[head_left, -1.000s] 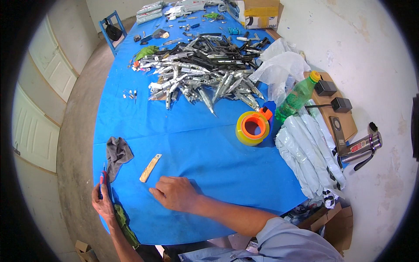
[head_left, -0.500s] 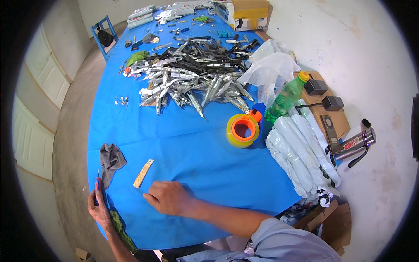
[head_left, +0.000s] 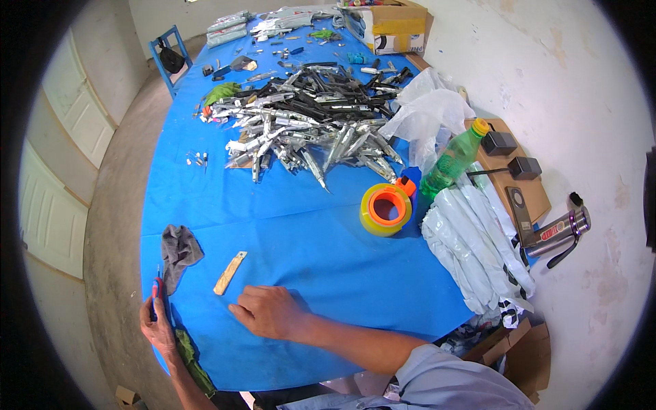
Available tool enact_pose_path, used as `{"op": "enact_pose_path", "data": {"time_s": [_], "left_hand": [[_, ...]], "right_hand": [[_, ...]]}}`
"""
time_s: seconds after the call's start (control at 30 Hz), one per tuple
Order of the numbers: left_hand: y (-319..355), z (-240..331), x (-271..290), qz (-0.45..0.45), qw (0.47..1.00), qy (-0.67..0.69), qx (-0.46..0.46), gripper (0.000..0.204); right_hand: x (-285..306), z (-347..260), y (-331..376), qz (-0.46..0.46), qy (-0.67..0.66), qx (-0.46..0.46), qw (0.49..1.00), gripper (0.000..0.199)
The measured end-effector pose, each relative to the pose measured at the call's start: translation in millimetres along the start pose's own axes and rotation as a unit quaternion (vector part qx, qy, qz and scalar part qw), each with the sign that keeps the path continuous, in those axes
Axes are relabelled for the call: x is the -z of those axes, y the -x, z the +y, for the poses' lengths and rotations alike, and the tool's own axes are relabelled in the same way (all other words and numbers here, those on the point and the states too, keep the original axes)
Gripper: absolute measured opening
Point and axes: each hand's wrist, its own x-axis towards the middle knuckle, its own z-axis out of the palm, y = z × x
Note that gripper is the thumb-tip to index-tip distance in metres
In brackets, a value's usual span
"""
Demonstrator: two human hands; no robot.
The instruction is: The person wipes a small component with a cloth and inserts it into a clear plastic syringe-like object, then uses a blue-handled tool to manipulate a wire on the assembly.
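At the left edge of the table, my left hand [head_left: 158, 329] is closed around a screwdriver [head_left: 158, 288] with a red and blue handle, its thin tip pointing away from me. A crumpled grey cloth [head_left: 180, 254] lies just beyond it, and a green cloth [head_left: 193, 365] hangs by my left wrist at the table edge. My right hand [head_left: 268, 312] rests on the blue tablecloth [head_left: 307, 256] with its fingers curled under; nothing shows in it. Just beyond its knuckles lies a flat strip [head_left: 230, 273], yellowish brown with a hole at one end.
A big pile of slim black and silver parts [head_left: 307, 116] covers the table's middle. Right of centre stand a yellow tape roll [head_left: 384, 210] and a green bottle [head_left: 452, 160]. White plastic packages [head_left: 465, 236] and a steel flask [head_left: 562, 231] line the right side by the wall.
The whole view has shifted slightly, so things appear a little farther right. Both hands keep their places, with the screwdriver still in my left hand.
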Motion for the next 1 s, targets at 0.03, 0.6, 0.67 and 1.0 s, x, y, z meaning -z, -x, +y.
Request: {"op": "enact_pose_path", "data": {"time_s": [0.03,0.6,0.67,1.0], "left_hand": [[0.4,1.6,-0.5,0.001,1.000,-0.004,-0.002,0.038],[-1.9,-2.2,3.7,0.023,1.000,-0.006,0.013,0.029],[0.9,9.2,3.2,0.014,1.000,0.004,0.015,0.030],[1.5,9.2,1.4,0.033,0.999,0.007,0.008,0.029]], "right_hand": [[-0.2,0.2,0.2,0.001,-0.001,0.000,1.000,0.032],[0.8,-10.5,-2.0,-0.002,0.025,-0.018,1.000,0.028],[3.8,-13.2,-1.5,0.009,0.031,-0.013,0.999,0.024],[-2.7,-7.4,1.3,0.044,0.020,-0.009,0.999,0.015]]}}
